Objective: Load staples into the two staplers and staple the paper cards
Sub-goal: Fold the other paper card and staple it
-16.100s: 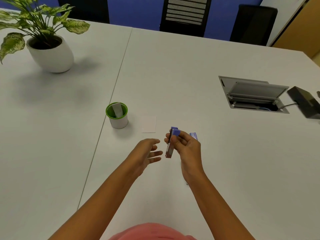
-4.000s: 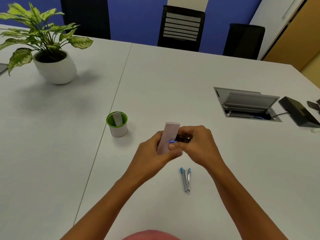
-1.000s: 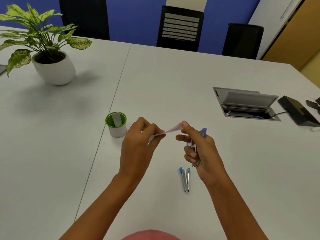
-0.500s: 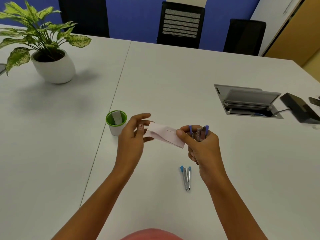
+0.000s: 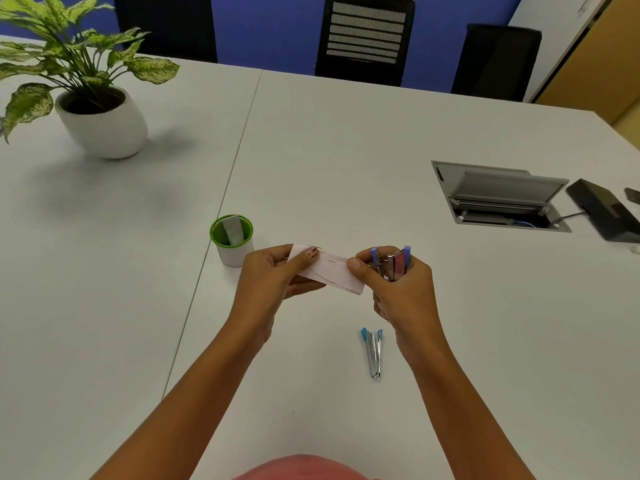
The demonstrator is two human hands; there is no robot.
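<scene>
At the bottom edge of the frame showed a strip of pink cloth (image 5: pixel 301 467), and both forearms ran up from it toward the middle. A blue stapler (image 5: pixel 373 353) lay flat on the white bench (image 5: pixel 346 150) just right of centre and below the hands, close beside the right wrist. Its blue-tipped ends pointed away from the person, and nothing touched it.

Above it, both hands were raised over the bench at mid-frame with a pale pink card (image 5: pixel 332 271) stretched between them. The left hand (image 5: pixel 273 282) pinched the card's left end, thumb on top and fingers underneath. A small staple showed near the card's middle. The right hand (image 5: pixel 401 289) was curled around a purple stapler (image 5: pixel 394 263), which stood upright in the fist with its purple tips poking out above the fingers. That hand's thumb tip pressed on the card's right end.

Just left of the left hand stood a white cup (image 5: pixel 231 240) with a green rim and a grey strip inside it. Farther off, at the right, an open cable hatch (image 5: pixel 498 199) was set into the bench, with a black box (image 5: pixel 606 216) beside it at the frame's edge. A potted plant (image 5: pixel 100 116) sat at the upper left. Dark chairs (image 5: pixel 363 39) and a blue wall filled the top.
</scene>
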